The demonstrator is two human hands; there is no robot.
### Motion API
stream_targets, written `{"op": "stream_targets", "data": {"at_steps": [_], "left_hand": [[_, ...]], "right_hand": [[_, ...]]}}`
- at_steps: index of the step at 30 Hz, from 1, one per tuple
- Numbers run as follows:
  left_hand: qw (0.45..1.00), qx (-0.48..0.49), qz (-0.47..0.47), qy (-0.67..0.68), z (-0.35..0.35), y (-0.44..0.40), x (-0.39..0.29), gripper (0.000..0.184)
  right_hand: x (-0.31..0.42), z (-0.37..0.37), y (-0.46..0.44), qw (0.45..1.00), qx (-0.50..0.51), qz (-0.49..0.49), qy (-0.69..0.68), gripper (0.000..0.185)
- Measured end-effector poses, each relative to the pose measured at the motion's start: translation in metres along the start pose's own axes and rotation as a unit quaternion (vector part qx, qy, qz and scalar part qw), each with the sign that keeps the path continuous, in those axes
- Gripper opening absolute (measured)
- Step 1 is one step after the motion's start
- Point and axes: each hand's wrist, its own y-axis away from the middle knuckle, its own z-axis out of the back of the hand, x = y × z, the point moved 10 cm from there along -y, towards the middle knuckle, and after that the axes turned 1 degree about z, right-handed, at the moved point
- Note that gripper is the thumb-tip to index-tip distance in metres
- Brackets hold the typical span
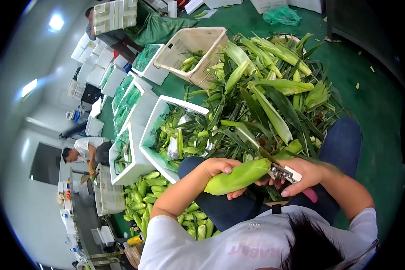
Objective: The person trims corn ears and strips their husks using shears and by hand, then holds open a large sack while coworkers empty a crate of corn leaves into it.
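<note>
A green ear of corn in its husk [238, 177] lies sideways in front of my chest. My left hand [219, 168] is closed around it, thumb on top and fingertips showing below. My right hand [306, 173] grips pruning shears [281, 172] with a white part and a pink handle end. The shears' metal jaws are at the right end of the ear; whether they touch it I cannot tell. Just beyond my hands, between my knees, rises a heap of stripped corn leaves and husks [274, 112].
A white foam box [195, 106] of corn stands left of the heap, with a beige crate [211, 33] beyond. More husked ears [141, 198] pile at lower left. One person [87, 150] bends over a crate at left; another [114, 38] carries a crate at the back.
</note>
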Motion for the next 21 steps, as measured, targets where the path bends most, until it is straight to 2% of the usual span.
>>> {"op": "stream_targets", "data": {"at_steps": [1, 3, 5, 7, 8, 10, 11, 13, 15, 16, 17, 19, 21], "left_hand": [[1.000, 0.010, 0.004, 0.017, -0.001, -0.001, 0.006, 0.093], [0.995, -0.038, -0.074, 0.049, 0.010, 0.008, 0.010, 0.088], [0.975, -0.098, -0.162, 0.119, 0.032, 0.031, 0.018, 0.085], [0.942, -0.106, -0.310, 0.073, 0.032, 0.082, 0.017, 0.082], [0.901, -0.146, -0.404, 0.064, 0.039, 0.120, 0.028, 0.083], [0.760, -0.266, -0.579, 0.128, 0.040, 0.217, 0.068, 0.084], [0.666, -0.285, -0.670, 0.164, 0.043, 0.269, 0.111, 0.080], [0.488, -0.386, -0.754, 0.208, 0.034, 0.359, 0.200, 0.069], [0.290, -0.466, -0.796, 0.255, 0.031, 0.435, 0.326, 0.057], [0.140, -0.547, -0.780, 0.269, 0.023, 0.463, 0.401, 0.057], [0.045, -0.548, -0.765, 0.335, 0.025, 0.482, 0.472, 0.058], [-0.158, -0.544, -0.765, 0.306, 0.018, 0.513, 0.563, 0.061], [0.038, -0.515, -0.820, 0.248, 0.074, 0.551, 0.566, 0.059]], "right_hand": [[-0.011, 0.006, 0.002, 0.997, -0.034, -0.051, -0.050, 0.050], [-0.024, 0.013, 0.004, 0.974, -0.091, -0.154, -0.136, 0.045], [-0.033, 0.035, 0.005, 0.919, -0.262, -0.132, -0.262, 0.033], [-0.055, 0.061, 0.017, 0.894, -0.349, -0.132, -0.249, 0.034], [-0.063, 0.069, 0.021, 0.889, -0.365, -0.110, -0.254, 0.037], [-0.063, 0.064, 0.026, 0.880, -0.402, -0.066, -0.246, 0.045], [-0.051, 0.043, 0.020, 0.909, -0.307, -0.089, -0.267, 0.049], [-0.055, 0.016, 0.019, 0.915, -0.282, -0.096, -0.271, 0.068], [-0.049, -0.017, 0.007, 0.925, -0.248, -0.133, -0.255, 0.068], [-0.048, -0.032, 0.004, 0.917, -0.265, -0.180, -0.238, 0.072], [-0.060, -0.044, -0.001, 0.899, -0.234, -0.196, -0.314, 0.056], [-0.091, -0.061, 0.001, 0.904, -0.196, -0.239, -0.294, 0.063], [-0.118, -0.056, 0.006, 0.888, -0.212, -0.278, -0.299, 0.063]]}}
